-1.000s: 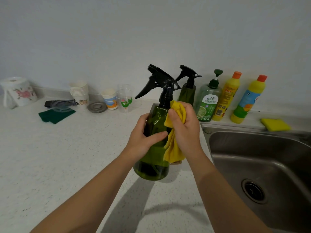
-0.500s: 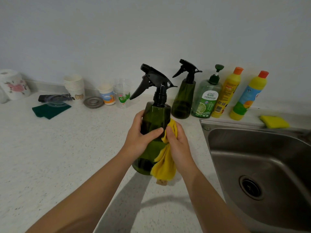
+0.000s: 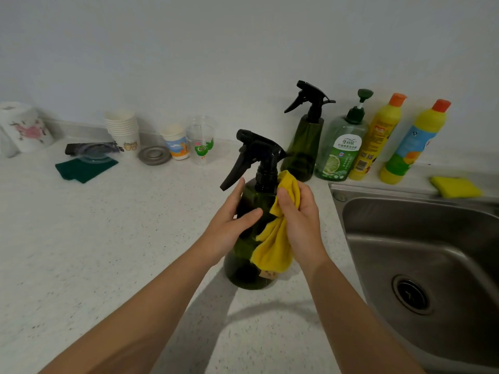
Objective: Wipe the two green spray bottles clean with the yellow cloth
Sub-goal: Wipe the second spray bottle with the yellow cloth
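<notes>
Left hand (image 3: 229, 228) grip clasps green spray bottle (image 3: 249, 268); right hand (image 3: 299, 222) grip presses yellow cloth (image 3: 275, 238) against it

Evenly lit, moderate brightness, cool grey cast. Soft shadows of both forearms thrown forward-left across the speckled white stone countertop (image 3: 81, 238). Dull highlights on the brushed stainless steel sink basin (image 3: 405, 238), none blown out. Mild softness throughout; slight smearing on the stacked white paper cups (image 3: 122, 130). Wide-angle bowing of counter edge and sink rim toward frame borders.
</notes>
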